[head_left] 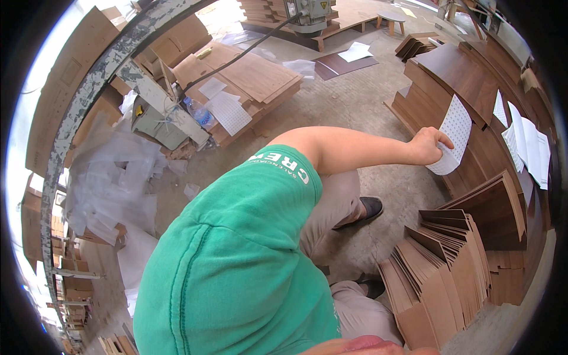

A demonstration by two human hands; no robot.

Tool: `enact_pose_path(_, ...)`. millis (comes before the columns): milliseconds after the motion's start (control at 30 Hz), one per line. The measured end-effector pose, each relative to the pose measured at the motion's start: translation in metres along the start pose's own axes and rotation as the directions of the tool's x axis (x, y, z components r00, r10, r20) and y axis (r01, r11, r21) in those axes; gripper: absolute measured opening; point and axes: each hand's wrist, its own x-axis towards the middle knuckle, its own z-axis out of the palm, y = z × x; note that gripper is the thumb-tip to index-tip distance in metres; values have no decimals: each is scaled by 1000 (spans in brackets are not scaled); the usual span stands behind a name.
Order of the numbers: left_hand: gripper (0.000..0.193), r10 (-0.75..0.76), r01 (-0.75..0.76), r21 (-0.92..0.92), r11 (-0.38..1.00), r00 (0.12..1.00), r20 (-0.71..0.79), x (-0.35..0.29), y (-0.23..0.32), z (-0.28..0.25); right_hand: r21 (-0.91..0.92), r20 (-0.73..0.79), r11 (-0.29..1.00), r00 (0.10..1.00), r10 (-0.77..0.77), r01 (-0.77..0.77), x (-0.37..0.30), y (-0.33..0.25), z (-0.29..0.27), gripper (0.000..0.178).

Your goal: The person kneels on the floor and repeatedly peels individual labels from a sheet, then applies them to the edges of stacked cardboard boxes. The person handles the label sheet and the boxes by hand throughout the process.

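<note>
My left arm, in a green short sleeve, reaches across to the right. At its end my left hand [427,146] is closed on a white printed sheet [457,127], with the fingers curled over its edge. The sheet hangs bent, its upper part in front of a stack of dark brown wood-grain boards [455,71]. Below the hand, further brown panels [494,210] lean at a slant. My right hand is not in view.
Thin brown panels [441,278] stand fanned out beside my shoes [370,208]. More white papers [529,148] lie at the far right. Left of me are crumpled plastic wrap [112,183], a painted metal frame [160,97], a water bottle [198,111] and stacked boards [254,71].
</note>
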Motion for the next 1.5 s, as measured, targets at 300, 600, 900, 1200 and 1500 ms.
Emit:
enact_pose_path(300,36,-67,71,-66,995,996,55,0,22,-3,418,151,822,862,-483,387,-96,-117,-95,13)
enact_pose_path(600,46,-27,160,-530,833,968,249,-6,63,-2,429,-312,902,930,194,-44,-150,-88,-182,19)
enact_pose_path(900,52,130,194,-612,767,887,444,-29,101,-8,672,-392,699,684,615,-244,-100,8,-110,59)
enact_pose_path(1200,42,189,99,-565,819,883,429,-31,103,-11,666,-484,730,655,580,-153,-95,10,-93,43)
enact_pose_path(1500,23,171,-11,-395,918,912,372,-32,104,-10,575,-531,778,608,590,-253,-96,3,-92,24)
